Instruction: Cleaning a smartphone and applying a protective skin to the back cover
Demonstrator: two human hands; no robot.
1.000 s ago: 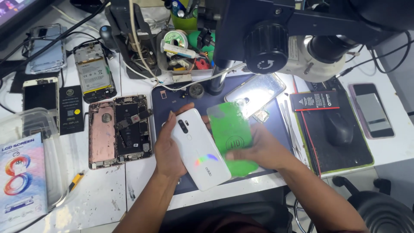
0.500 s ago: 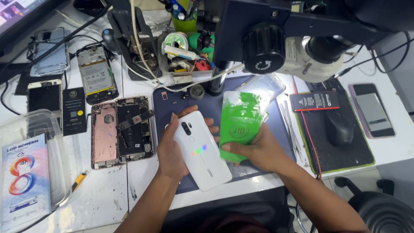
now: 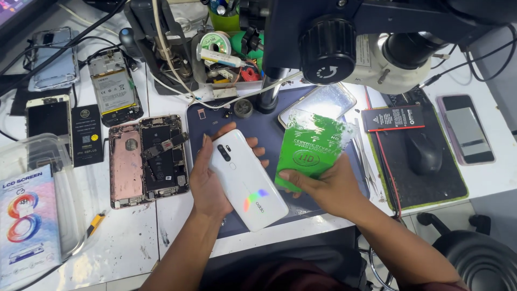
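I see left hand (image 3: 207,186) clamped on white phone (image 3: 247,180), back side up, above dark mat (image 3: 215,116). Right hand (image 3: 328,186) grips green film packet (image 3: 309,145) just beside phone. Packet looks not yet opened; film not on phone.

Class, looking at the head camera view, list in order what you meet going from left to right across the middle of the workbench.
Boxed screen pack → opened pink phone → left hand holding white phone → green film packet in right hand → black computer mouse → dark phone lying face up.
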